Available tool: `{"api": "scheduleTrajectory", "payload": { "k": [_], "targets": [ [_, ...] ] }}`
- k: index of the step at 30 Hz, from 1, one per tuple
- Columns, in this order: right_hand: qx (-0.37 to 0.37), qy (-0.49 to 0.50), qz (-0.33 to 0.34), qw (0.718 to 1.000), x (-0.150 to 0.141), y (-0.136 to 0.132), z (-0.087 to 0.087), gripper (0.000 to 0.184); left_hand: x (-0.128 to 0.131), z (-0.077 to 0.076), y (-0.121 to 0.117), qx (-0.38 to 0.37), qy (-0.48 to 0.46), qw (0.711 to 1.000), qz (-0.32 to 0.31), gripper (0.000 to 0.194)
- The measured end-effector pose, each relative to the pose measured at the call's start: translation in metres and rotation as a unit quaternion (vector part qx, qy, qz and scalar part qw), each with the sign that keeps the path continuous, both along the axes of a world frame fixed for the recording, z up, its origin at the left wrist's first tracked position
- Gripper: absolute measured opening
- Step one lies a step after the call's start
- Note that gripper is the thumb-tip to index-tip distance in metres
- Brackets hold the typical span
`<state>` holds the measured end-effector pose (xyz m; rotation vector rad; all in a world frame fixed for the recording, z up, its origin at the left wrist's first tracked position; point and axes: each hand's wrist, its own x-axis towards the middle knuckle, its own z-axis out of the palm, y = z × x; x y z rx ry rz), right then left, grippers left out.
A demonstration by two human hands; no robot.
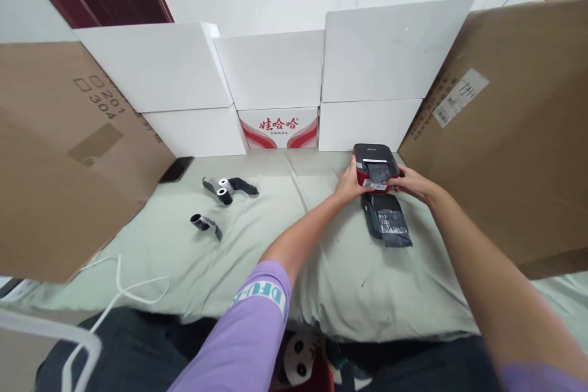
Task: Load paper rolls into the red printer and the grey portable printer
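Observation:
A small red-and-black printer [373,153] sits at the right of the green sheet, close to the white boxes. A dark strip [379,173] sticks out of its front. My left hand [350,185] grips the printer's left side, thumb along the lower front edge. At its right side my right hand [410,182] closes around the front corner, fingers near the strip. Just in front lies a dark handheld terminal [373,214], a wrinkled black strip with pale print [394,226] hanging over its near end. Both hands partly hide the printer's sides.
Small rolls with dark tails, one a black roll [224,196] and another a dark roll [200,222], lie left of centre. A phone [177,169] rests by the left cardboard panel [55,165]. White boxes [271,70] line the back; a cardboard panel [519,135] stands right. A white cable [120,275] runs front left.

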<state>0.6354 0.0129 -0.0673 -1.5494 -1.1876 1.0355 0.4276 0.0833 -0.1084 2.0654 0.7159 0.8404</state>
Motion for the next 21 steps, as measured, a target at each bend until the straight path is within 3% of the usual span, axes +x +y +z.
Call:
{"api": "scheduleTrajectory", "payload": {
  "k": [2,5,7,9,12,14,17,21],
  "targets": [
    [0.015,0.011,-0.051,0.999,-0.004,-0.011,-0.004,0.056,-0.011,0.000,-0.013,-0.018,0.018,0.999,0.033,0.122],
    [-0.013,0.058,-0.175,0.983,-0.019,-0.035,-0.011,0.030,-0.033,-0.004,-0.049,-0.021,0.069,0.996,0.043,0.113],
    [-0.061,0.098,-0.223,0.968,-0.037,-0.053,-0.016,0.023,-0.044,-0.010,-0.077,-0.003,0.124,0.992,-0.022,0.120],
    [-0.087,0.136,-0.235,0.959,-0.062,-0.071,-0.016,0.030,-0.051,-0.017,-0.099,0.025,0.162,0.983,-0.088,0.132],
    [-0.071,0.170,-0.234,0.955,-0.108,-0.089,-0.006,0.037,-0.065,-0.020,-0.113,0.049,0.156,0.981,-0.109,0.143],
    [-0.045,0.186,-0.224,0.956,-0.141,-0.090,0.003,0.039,-0.090,-0.014,-0.111,0.064,0.130,0.985,-0.091,0.142],
    [-0.014,0.205,-0.157,0.966,-0.194,-0.075,0.007,0.044,-0.155,0.000,-0.104,0.101,0.114,0.988,-0.032,0.135],
    [0.058,0.197,-0.040,0.978,-0.269,-0.050,-0.016,0.056,-0.252,0.014,-0.105,0.110,0.149,0.981,0.051,0.127]
  ]
}}
